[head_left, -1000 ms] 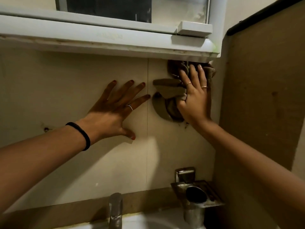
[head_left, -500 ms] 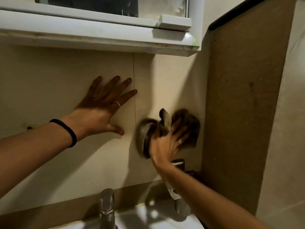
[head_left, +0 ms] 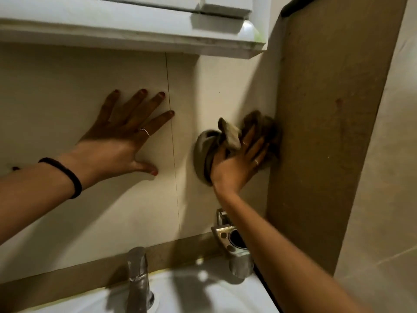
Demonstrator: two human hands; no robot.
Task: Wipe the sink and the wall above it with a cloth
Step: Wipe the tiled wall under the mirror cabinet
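- The cloth [head_left: 230,137] is a grey-brown rag, bunched up, flat against the wall [head_left: 225,91], close to the corner where a brown side panel [head_left: 327,132] begins; part of it is blurred.
- The right hand [head_left: 237,168] presses the cloth onto the wall with fingers spread and fairly straight; it does not squeeze the cloth, it pushes it.
- The left hand [head_left: 121,136] lies flat on the wall, fingers apart, holding nothing; I think it just props the person up; a black band [head_left: 67,175] sits on that wrist.
- The step in hand looks like wiping the wall; the sink [head_left: 203,292] below is not yet being wiped.
- The next move, I think, calls for sliding the cloth over more of the wall, then going down to the sink; the hand must steer round the metal holder.
- A metal holder [head_left: 228,236] is fixed low on the wall, under the right arm; it has a round cup hole that looks dark inside; I cannot tell if anything is in it.
- A metal tap [head_left: 137,274] stands at the back of the sink; a white shelf [head_left: 135,26] juts out above the wall.
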